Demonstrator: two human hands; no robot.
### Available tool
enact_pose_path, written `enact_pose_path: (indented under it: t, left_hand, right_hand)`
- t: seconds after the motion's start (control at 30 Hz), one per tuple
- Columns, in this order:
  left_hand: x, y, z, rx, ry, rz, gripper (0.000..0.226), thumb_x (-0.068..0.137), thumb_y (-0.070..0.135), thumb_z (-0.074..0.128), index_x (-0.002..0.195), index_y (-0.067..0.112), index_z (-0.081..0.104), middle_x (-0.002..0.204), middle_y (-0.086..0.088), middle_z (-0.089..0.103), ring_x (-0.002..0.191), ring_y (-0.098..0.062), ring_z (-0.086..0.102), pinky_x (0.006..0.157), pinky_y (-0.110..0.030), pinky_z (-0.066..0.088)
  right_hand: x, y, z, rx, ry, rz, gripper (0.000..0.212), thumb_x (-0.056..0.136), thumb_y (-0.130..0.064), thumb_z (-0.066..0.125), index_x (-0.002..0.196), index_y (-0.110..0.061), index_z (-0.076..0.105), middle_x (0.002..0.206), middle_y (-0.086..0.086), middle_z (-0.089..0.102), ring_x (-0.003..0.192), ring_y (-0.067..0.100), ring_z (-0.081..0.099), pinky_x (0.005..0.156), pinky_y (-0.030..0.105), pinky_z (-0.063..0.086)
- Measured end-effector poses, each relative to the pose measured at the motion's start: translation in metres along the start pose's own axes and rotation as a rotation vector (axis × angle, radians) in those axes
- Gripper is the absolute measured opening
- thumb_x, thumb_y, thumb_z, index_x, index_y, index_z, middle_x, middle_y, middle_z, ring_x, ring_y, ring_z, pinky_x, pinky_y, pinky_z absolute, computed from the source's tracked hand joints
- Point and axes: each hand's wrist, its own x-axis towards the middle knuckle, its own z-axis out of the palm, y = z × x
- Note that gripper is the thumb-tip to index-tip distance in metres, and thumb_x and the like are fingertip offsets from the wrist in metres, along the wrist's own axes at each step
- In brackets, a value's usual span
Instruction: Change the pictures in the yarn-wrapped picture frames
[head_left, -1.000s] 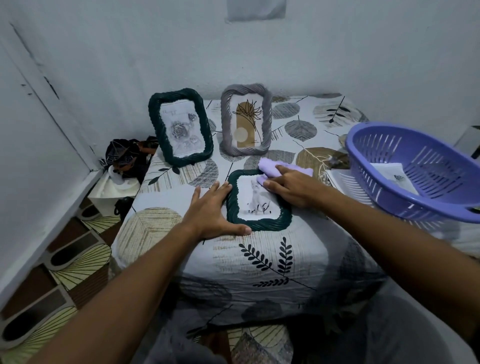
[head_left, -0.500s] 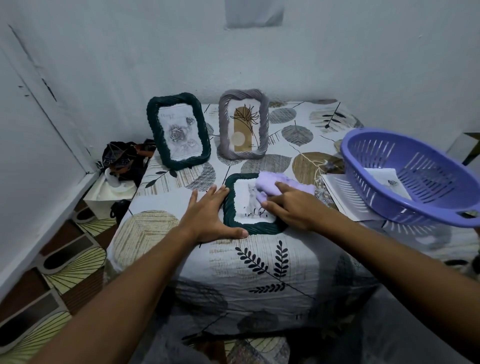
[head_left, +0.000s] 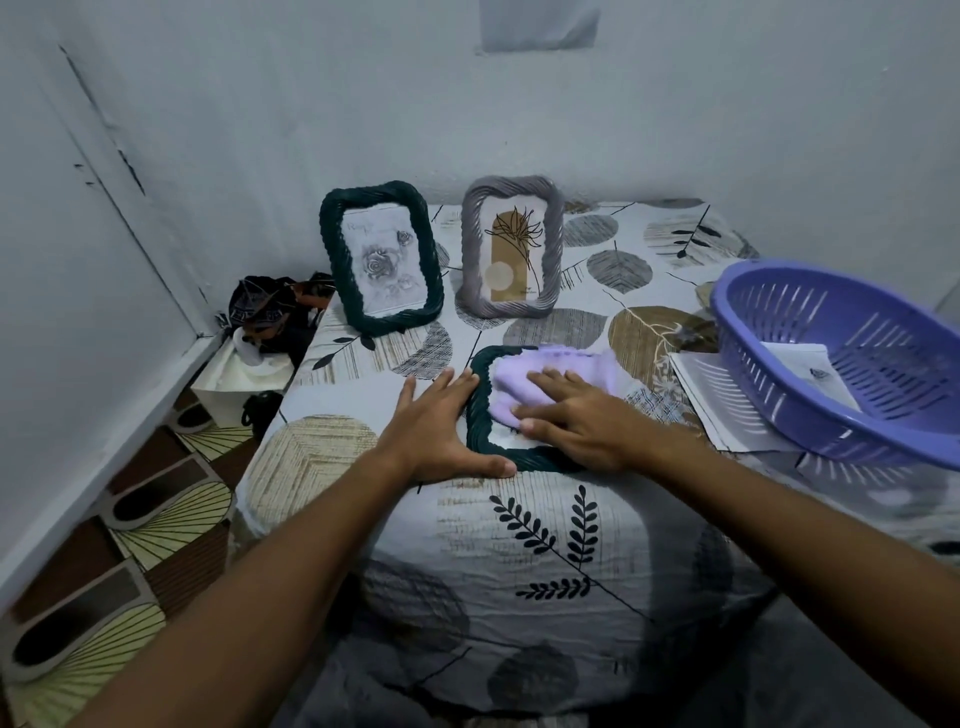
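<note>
Nearest the camera: both forearms reach in over a leaf-print cloth covering the worktop (head_left: 519, 519); landmark for everything below is the flat green frame (head_left: 480, 415), a dark green yarn-wrapped one lying face-up near the front edge of the worktop; left hand (head_left: 441, 431) is open, palm down, fingers spread against the frame's left rim and thumb along its front rim, bracing it; right hand (head_left: 576, 415) is flat with fingers extended, pressing a lilac cloth (head_left: 550, 374) onto the frame's glass, gripping nothing that I can see; the picture under the cloth is hidden. I read this as wiping the glass, not yet a swap.

Right of the frame: purple basket (head_left: 841, 364) tilted over loose papers (head_left: 727, 410), with one printed sheet inside.

Behind the frame: upright green frame (head_left: 382, 257) with a rose sketch; grey frame (head_left: 511, 247) beside it with a plant print; both stand near the wall.

Risks, my judgement: a hard wipe could shove the flat frame off the front edge if the left hand eases; the basket looks unstable and could tip onto the papers; a wide right-arm sweep could clip it.
</note>
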Motion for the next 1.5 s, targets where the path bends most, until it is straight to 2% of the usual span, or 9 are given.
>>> enact_pose_path:
  t: [0.13,0.23,0.43,0.67,0.87,0.97,1.17,1.33,1.5]
  left_hand:
    - [0.000,0.001,-0.001,0.009,-0.009,-0.002,0.136,0.042,0.095,0.047,0.153,0.022,0.017,0.161,0.004,0.015,0.147,-0.008,0.004,0.119,-0.049,-0.005]
    - [0.000,0.001,-0.001,0.008,-0.010,-0.008,0.136,0.042,0.095,0.047,0.153,0.022,0.017,0.161,0.004,0.015,0.148,-0.008,0.003,0.119,-0.049,-0.005]
    - [0.000,0.002,0.000,-0.005,-0.003,-0.013,0.136,0.041,0.095,0.048,0.153,0.023,0.018,0.160,0.005,0.016,0.147,-0.007,0.005,0.119,-0.050,-0.003]
    - [-0.001,0.005,-0.004,-0.050,-0.018,-0.035,0.138,0.038,0.093,0.052,0.153,0.024,0.019,0.160,0.005,0.015,0.147,-0.008,0.004,0.119,-0.047,-0.007]
    - [-0.002,0.005,-0.004,-0.045,0.001,-0.025,0.136,0.040,0.092,0.053,0.152,0.024,0.018,0.160,0.002,0.018,0.147,-0.009,0.007,0.120,-0.048,-0.005]
    - [-0.003,0.007,-0.006,-0.044,-0.009,-0.034,0.137,0.037,0.092,0.052,0.152,0.024,0.020,0.160,0.003,0.017,0.147,-0.009,0.006,0.120,-0.046,-0.006]
    - [-0.005,0.011,-0.009,-0.046,-0.019,-0.049,0.139,0.035,0.092,0.050,0.153,0.024,0.019,0.161,0.002,0.014,0.147,-0.012,0.006,0.119,-0.044,-0.008]
    - [-0.006,0.011,-0.009,-0.048,-0.014,-0.046,0.139,0.036,0.092,0.050,0.153,0.023,0.019,0.160,0.002,0.015,0.147,-0.011,0.007,0.120,-0.045,-0.006]
    - [-0.005,0.011,-0.009,-0.042,-0.022,-0.048,0.139,0.036,0.091,0.051,0.153,0.024,0.019,0.161,0.002,0.014,0.147,-0.012,0.006,0.119,-0.044,-0.008]
  right_hand:
    - [-0.025,0.022,-0.012,-0.053,0.011,-0.037,0.084,0.083,-0.077,0.002,0.138,-0.033,0.047,0.159,0.007,0.020,0.147,0.024,0.013,0.120,0.043,0.009]
    - [-0.014,0.018,-0.015,-0.157,0.053,-0.008,0.057,0.099,-0.055,0.020,0.139,-0.027,0.049,0.154,0.015,0.029,0.144,0.029,0.018,0.116,0.037,0.008]
    - [-0.008,-0.009,-0.001,-0.105,-0.003,-0.051,0.059,0.093,-0.062,0.019,0.145,-0.038,0.035,0.159,0.015,0.003,0.148,0.028,-0.001,0.114,0.034,-0.007]
    - [-0.007,0.009,-0.019,-0.241,0.023,-0.055,0.073,0.090,-0.067,0.011,0.131,-0.026,0.056,0.150,0.019,0.035,0.141,0.029,0.028,0.113,0.037,0.020]
    - [-0.003,-0.015,-0.005,-0.107,-0.039,-0.120,0.055,0.095,-0.060,0.024,0.142,-0.036,0.041,0.159,0.017,0.011,0.148,0.028,0.009,0.117,0.044,0.012]
    - [-0.017,0.004,-0.016,-0.136,-0.075,-0.144,0.054,0.096,-0.056,0.026,0.140,-0.033,0.045,0.159,0.008,0.014,0.148,0.023,0.012,0.116,0.037,0.015]
    - [-0.007,0.023,-0.028,-0.224,-0.024,-0.051,0.079,0.086,-0.073,0.002,0.137,-0.035,0.049,0.153,0.012,0.030,0.144,0.025,0.021,0.110,0.044,0.029]
    - [-0.018,0.012,-0.013,-0.106,-0.059,-0.128,0.061,0.092,-0.064,0.020,0.140,-0.035,0.044,0.159,0.010,0.010,0.148,0.023,0.006,0.115,0.037,0.011]
    - [-0.030,0.035,-0.023,-0.174,-0.042,-0.157,0.083,0.084,-0.076,0.002,0.139,-0.033,0.047,0.158,0.008,0.022,0.147,0.024,0.017,0.114,0.044,0.029]
